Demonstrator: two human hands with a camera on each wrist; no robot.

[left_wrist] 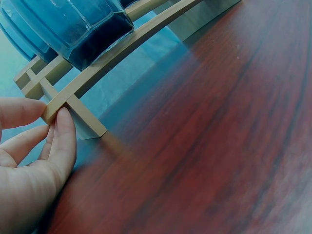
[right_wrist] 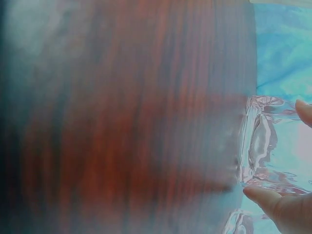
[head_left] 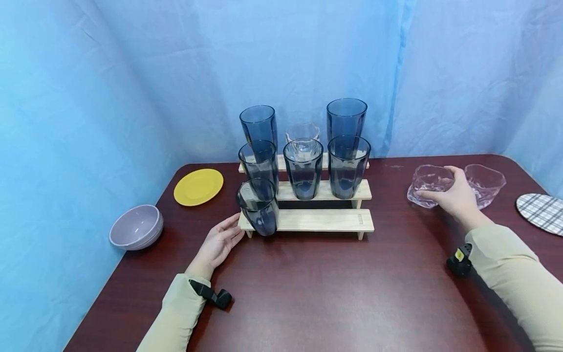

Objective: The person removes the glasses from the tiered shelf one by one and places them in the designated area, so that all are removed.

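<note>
Blue curtain [head_left: 303,58] hung in loose folds behind the work and down both sides. Before it stretched a dark red-brown counter [head_left: 325,288] with visible wood grain, rounded far corners and a soft shine near the front.

A pale wooden rack [head_left: 323,221] of three rising steps stood towards the back of the counter, around its middle. It carried six tall blue glasses [head_left: 303,171]: two on the top step, three on the middle one, and one at the left end of the lowest. A small clear glass [head_left: 302,131] sat on the top step between the two tall ones.

A checked mat [head_left: 542,213] lay at the far right, a yellow plate [head_left: 199,187] lay left of the rack, and a pale purple bowl [head_left: 136,228] stood by the counter's left edge.

Both hands were narrowed on something. The left hand [head_left: 220,242] pinched the left end of the rack's lowest step between thumb and fingers. The right hand [head_left: 459,198] spanned a short clear tumbler [head_left: 424,185] on the right of the counter, gripping it from opposite sides; whether its base touched the wood could not be told. A second tumbler [head_left: 489,183] stood just beside it, beyond that hand.
</note>
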